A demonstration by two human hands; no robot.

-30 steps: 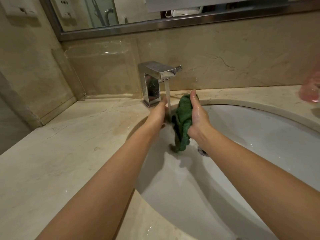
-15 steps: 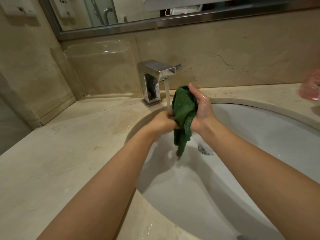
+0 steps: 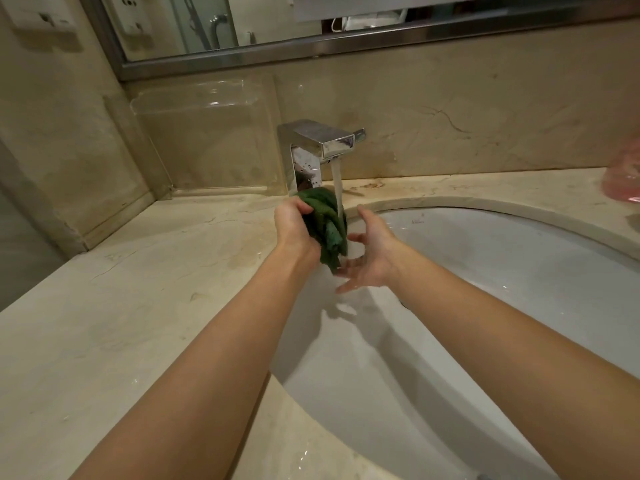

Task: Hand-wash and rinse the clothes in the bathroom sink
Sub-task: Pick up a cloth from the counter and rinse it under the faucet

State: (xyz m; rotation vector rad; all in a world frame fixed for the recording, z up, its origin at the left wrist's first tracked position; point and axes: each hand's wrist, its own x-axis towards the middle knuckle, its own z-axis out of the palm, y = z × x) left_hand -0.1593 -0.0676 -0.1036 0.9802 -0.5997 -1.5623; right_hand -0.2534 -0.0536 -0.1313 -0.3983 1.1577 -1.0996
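A bunched dark green cloth (image 3: 327,225) hangs over the white sink basin (image 3: 502,271), right under the water stream running from the square chrome faucet (image 3: 317,147). My left hand (image 3: 294,223) grips the cloth's upper part, fingers curled round it. Just right of the cloth, my right hand (image 3: 369,254) is spread with its palm turned toward the cloth. Its fingertips reach under the cloth's dripping lower end, and it holds nothing.
A beige marble counter (image 3: 121,306) surrounds the basin, wet at the near edge. A clear acrylic stand (image 3: 207,140) sits in the back left corner. A pink object (image 3: 623,181) lies on the counter at the far right. The mirror frame (image 3: 346,46) runs along the wall above.
The cloth passed from my right hand to my left hand, which shifted up toward the faucet. My right hand let go and opened beneath the cloth.
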